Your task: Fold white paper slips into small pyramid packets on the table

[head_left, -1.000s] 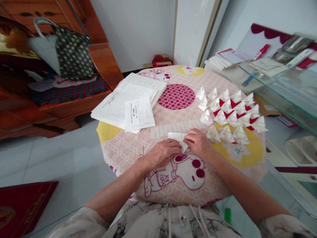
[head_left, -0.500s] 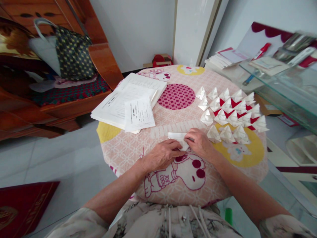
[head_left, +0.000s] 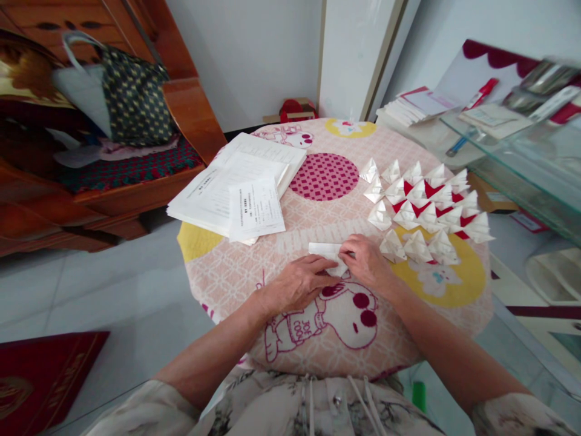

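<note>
A small folded piece of white paper (head_left: 321,249) lies on the cloth-covered round table (head_left: 236,266), in front of me. My left hand (head_left: 303,281) is on the paper's lower left part, thumb and index finger closed about it. My right hand (head_left: 367,260) pinches the paper at its right side. The fingers hide much of the paper's middle. Just beyond my right hand stand several pointed folded paper pieces (head_left: 416,245) in rows, with red showing between some of them.
At the left of the table lies a stack of printed paper sheets (head_left: 204,200), with a smaller loose slip (head_left: 256,209) on top. A glass shelf (head_left: 512,157) with odds and ends is at the right. A wooden chair (head_left: 190,115) holding a patterned bag (head_left: 136,97) stands at the left.
Almost nothing differs. My left fingers have shifted slightly to the right over the paper, and my right hand keeps its pinch.
</note>
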Motion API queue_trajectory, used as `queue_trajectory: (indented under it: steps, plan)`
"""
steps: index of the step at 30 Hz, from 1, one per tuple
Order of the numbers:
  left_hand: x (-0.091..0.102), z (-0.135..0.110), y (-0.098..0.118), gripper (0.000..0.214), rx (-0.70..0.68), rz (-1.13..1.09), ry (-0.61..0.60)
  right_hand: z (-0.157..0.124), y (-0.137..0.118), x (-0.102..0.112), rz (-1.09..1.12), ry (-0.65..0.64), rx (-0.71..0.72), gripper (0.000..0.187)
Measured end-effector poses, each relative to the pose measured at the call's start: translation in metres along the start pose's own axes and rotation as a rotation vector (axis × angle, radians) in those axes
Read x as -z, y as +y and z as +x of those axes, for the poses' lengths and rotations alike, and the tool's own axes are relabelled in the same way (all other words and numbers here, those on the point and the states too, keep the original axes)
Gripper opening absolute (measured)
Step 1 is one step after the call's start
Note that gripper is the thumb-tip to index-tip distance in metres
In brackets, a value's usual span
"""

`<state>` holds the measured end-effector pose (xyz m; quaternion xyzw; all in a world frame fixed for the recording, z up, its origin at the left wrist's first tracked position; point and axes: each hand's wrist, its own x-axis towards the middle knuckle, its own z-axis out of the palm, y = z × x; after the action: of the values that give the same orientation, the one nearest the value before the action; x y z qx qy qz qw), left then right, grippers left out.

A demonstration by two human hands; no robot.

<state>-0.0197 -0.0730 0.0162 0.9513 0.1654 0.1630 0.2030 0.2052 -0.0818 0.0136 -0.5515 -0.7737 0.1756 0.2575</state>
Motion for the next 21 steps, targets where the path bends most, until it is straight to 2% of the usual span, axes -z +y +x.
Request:
queue_trajectory:
  steps: [17,21]
  plan:
    - [0.0034,0.0042,-0.0003,0.036,-0.009,-0.019,-0.029,0.0017,-0.0005,-0.0041,-0.046,-0.014,-0.012,0.022]
    - [0.0045,0.0060,-0.0016,0.035,-0.008,-0.045,-0.055,0.0026,0.0012,-0.0011,-0.001,0.014,-0.011,0.020]
